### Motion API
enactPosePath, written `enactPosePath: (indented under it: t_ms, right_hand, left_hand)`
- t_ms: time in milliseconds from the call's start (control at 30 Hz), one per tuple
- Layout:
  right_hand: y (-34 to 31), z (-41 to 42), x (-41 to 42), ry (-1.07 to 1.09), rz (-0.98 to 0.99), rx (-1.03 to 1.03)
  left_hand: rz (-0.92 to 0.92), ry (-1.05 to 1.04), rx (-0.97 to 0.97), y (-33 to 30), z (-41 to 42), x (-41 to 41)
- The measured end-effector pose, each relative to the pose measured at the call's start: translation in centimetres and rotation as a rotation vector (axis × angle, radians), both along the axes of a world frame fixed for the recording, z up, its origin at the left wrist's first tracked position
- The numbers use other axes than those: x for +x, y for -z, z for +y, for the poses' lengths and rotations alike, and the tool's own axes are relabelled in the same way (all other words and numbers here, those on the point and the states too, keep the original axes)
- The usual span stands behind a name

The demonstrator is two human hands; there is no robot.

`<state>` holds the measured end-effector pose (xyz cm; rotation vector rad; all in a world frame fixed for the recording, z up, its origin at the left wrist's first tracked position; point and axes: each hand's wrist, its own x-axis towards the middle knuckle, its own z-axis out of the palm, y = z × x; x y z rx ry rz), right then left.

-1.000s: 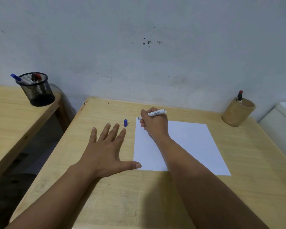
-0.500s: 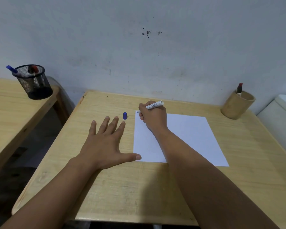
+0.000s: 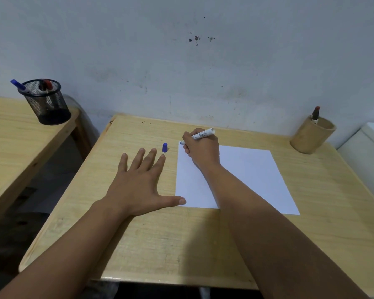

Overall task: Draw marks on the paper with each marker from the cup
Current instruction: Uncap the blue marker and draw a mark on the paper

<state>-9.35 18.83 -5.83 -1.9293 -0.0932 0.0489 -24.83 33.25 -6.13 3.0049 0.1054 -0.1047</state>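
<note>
Hardly anything's shifted vs a sec ago: right hand [image 3: 203,148] still pinching the white marker [image 3: 203,134], blue tip on the paper [image 3: 246,175] at its 11 o'clock corner. Left hand [image 3: 138,182] flat, fingers spread on the desk [image 3: 160,244], thumb touching paper's edge. Blue cap [image 3: 164,147] upright just past fingertips at 12; wooden cup [image 3: 311,135] w/ one marker at 2 o'clock.

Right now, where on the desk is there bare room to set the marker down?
Bare wood lies between the paper and the bamboo cup, and along the near edge below the paper. The far-left corner is crowded: left hand, blue cap, and right hand with the marker.
</note>
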Motion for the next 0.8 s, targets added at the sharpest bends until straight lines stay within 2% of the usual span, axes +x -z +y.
enactPosePath:
  t_ms: [500, 700, 800]
  right_hand:
    - [0.0, 0.0, 0.1, -0.020, 0.016, 0.026]
    - [-0.3, -0.5, 0.3, -0.014, 0.081, 0.270]
    - [-1.8, -0.7, 0.5, -0.080, 0.138, 0.354]
  left_hand:
    - [0.000, 0.003, -0.004, 0.0, 0.0, 0.0]
    - [0.022, -0.004, -0.040, -0.5, 0.0, -0.3]
    - [-0.022, -0.093, -0.239, -2.1, -0.5, -0.1]
